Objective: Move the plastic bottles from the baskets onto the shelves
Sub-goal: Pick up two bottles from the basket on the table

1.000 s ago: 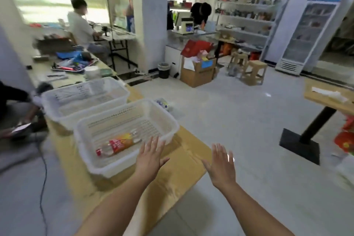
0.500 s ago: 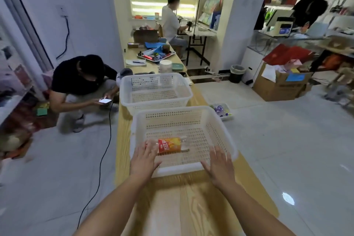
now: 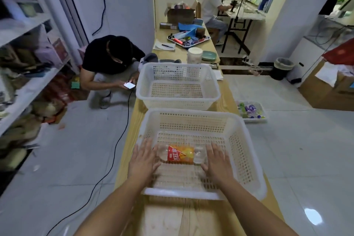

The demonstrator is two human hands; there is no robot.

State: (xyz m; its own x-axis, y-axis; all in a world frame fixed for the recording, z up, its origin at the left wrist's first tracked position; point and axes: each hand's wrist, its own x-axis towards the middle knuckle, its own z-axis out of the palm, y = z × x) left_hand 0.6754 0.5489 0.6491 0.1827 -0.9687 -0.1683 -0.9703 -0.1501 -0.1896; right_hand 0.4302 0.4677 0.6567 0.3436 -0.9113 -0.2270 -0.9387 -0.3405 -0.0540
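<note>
Both hands, which hover short of the near basket (image 3: 193, 114) a second ago, now reach inside it. The left hand (image 3: 144, 161) is at the left end of the bottle (image 3: 181, 154) and the right hand (image 3: 217, 161) at its right end, fingers straight. The view swings left, so the basket moves from lower left to lower centre and shelves (image 3: 23, 90) come in at the left edge.

bottle (image 3: 181, 154) in near basket (image 3: 247, 156), between hands
</note>
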